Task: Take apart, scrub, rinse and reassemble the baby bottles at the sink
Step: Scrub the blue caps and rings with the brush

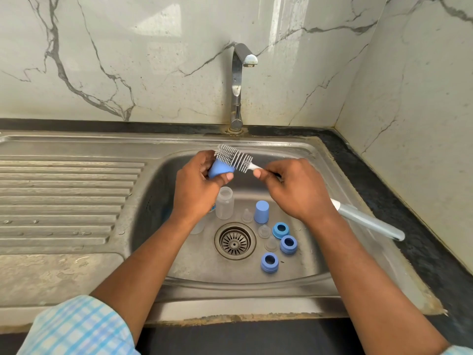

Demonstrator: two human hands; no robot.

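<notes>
Nearest, bottom left: checked sleeve (76, 326), cropped by the frame; bottom right, only a sliver of cuff, too little to read. Further in, on the floor of the steel sink (256, 288), right of the drain (235, 241): three blue collar rings (269, 262), flat and apart, with clear teats (264, 231) between and beside them, faint against the steel, count uncertain. Just beyond, upright: spare blue cap (261, 212), and left of it a clear bottle (224, 206), mouth up. Second bottle (197, 228) left again, mostly hidden behind the left forearm, hard to make out. Above the basin: left hand (198, 185) curled tight round a blue domed cap (221, 170), much of it covered by fingers. Right hand (297, 190) closed on the shaft of the bottle brush (234, 157), thumb and forefinger pinching just behind the bristles; bristle head across the top of the domed cap, touching it; handle out past the wrist toward the right, over the sink rim, slightly blurred. Left of the basin: ribbed drainboard (64, 196). Farthest: tap (238, 85) against the marble wall (128, 60).
</notes>
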